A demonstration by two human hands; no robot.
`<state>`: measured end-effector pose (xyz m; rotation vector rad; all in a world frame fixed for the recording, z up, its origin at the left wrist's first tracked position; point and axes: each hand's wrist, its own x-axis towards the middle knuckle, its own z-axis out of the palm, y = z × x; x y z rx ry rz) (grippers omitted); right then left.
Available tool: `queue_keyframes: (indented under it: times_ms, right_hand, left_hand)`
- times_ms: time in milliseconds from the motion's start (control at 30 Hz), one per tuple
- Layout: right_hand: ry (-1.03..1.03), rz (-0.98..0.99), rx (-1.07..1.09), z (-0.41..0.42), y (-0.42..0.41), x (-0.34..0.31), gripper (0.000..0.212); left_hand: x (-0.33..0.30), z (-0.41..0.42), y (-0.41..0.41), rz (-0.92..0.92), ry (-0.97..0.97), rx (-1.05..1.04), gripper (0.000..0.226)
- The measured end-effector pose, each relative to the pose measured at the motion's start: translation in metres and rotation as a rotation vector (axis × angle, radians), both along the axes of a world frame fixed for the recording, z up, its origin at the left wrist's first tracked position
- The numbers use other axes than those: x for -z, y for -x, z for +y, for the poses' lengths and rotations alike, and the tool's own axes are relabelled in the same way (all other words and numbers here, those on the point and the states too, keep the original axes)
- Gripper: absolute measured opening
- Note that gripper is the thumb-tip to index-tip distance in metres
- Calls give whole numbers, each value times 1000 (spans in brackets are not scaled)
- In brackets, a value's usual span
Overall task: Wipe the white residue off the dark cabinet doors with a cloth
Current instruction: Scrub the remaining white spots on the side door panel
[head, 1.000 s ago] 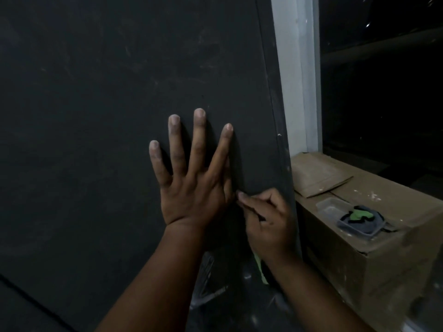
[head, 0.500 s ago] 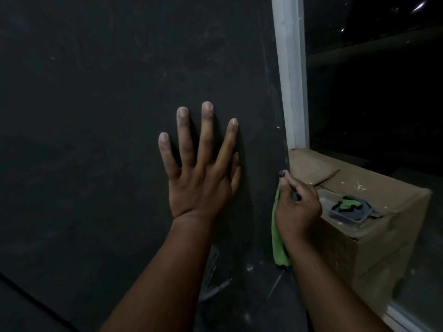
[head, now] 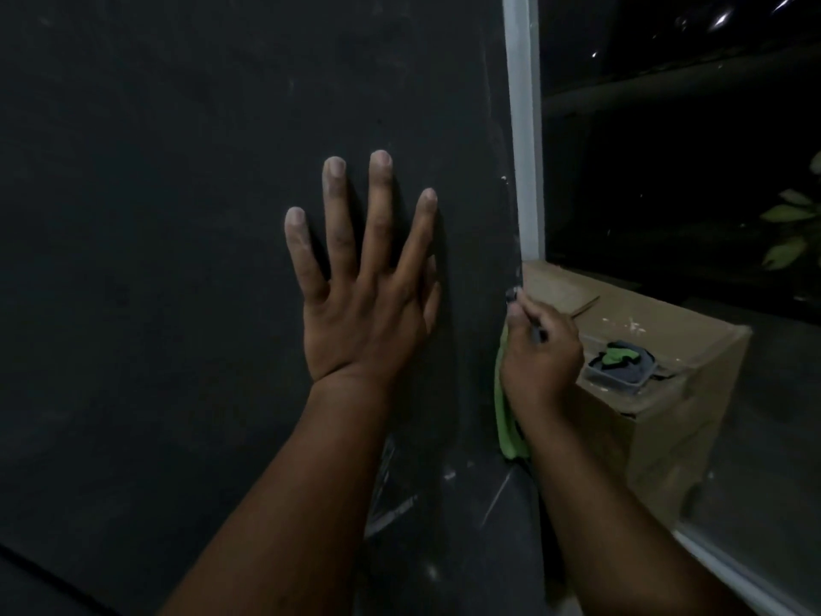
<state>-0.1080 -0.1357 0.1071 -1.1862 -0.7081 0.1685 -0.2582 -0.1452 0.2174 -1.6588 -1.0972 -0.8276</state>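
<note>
A dark cabinet door fills the left and middle of the view, with faint pale smears and a small white speck near its right edge. My left hand lies flat against the door, fingers straight and spread. My right hand is at the door's right edge, fingers curled round a green cloth that hangs below the fist. It also pinches a small dark tool whose tip touches the edge. Most of the cloth is hidden by the hand.
A white frame post runs up beside the door's edge. To the right stands a cardboard box carrying a small plastic tub with green and dark bits. Dark window glass and plant leaves are beyond. White marks streak the dark surface below.
My right hand has moved from the door face beside my left thumb out to the door's right edge, bringing the green cloth into sight. My left hand stays pressed flat.
</note>
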Motion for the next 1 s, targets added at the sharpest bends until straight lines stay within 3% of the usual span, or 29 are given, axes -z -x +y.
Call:
queue_keyframes:
  times_ms: [133, 400, 667, 767, 900, 1000]
  right_hand:
    - [21, 31, -41, -10, 3, 27, 22]
    - [-186, -174, -64, 18, -27, -30, 23]
    - [-54, -145, -263, -9, -41, 71, 22]
    - [-109, -161, -322, 2, -49, 38, 14]
    - [-266, -342, -165, 24, -48, -51, 18]
    - [-333, -293, -110, 38, -46, -102, 19]
  left_hand:
    - [1, 1, -1, -7, -6, -13, 61]
    - [3, 1, -8, -46, -30, -92, 63]
    - [12, 1, -18, -120, -96, -194, 63]
    - [16, 2, -19, -129, -119, -225, 63]
    - [14, 1, -19, -127, -112, -239, 63]
    - [14, 1, -19, -121, -114, -243, 64]
